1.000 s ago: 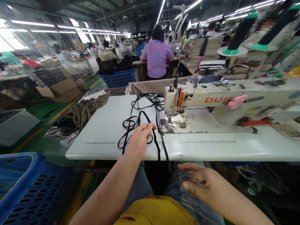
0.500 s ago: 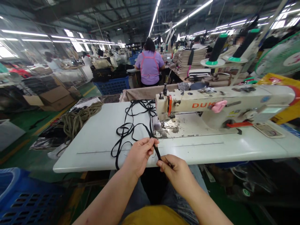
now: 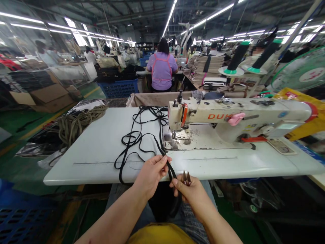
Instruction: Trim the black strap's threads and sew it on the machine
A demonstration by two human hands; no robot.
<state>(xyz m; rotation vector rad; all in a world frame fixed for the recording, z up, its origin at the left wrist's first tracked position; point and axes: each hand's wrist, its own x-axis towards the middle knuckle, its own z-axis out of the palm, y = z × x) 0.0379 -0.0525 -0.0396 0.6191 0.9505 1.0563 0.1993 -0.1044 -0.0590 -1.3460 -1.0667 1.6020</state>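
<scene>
My left hand (image 3: 152, 174) pinches a narrow black strap (image 3: 173, 173) between thumb and fingertips, just in front of the sewing machine's needle area. My right hand (image 3: 191, 191) is closed a little lower and to the right, with the thumb and index finger on the same strap. Tucked in its palm is a pair of thread snips (image 3: 187, 178), blades pointing up and slightly apart. Two strands of the strap run between my hands. The rest lies in loose loops on the white table (image 3: 96, 145), left of the sewing machine (image 3: 203, 117).
A bundle of olive straps (image 3: 76, 123) lies beyond the table's left edge. Blue baskets stand at the lower left (image 3: 22, 217) and behind (image 3: 118, 88). Thread cones (image 3: 237, 57) and a green fan (image 3: 302, 73) are at right. A co-worker (image 3: 162, 67) sits ahead, back turned.
My right hand has moved slightly down and turned, so the snips' blades now point upward. The strands between my hands have spread apart, and black strap now shows hanging below my right hand.
</scene>
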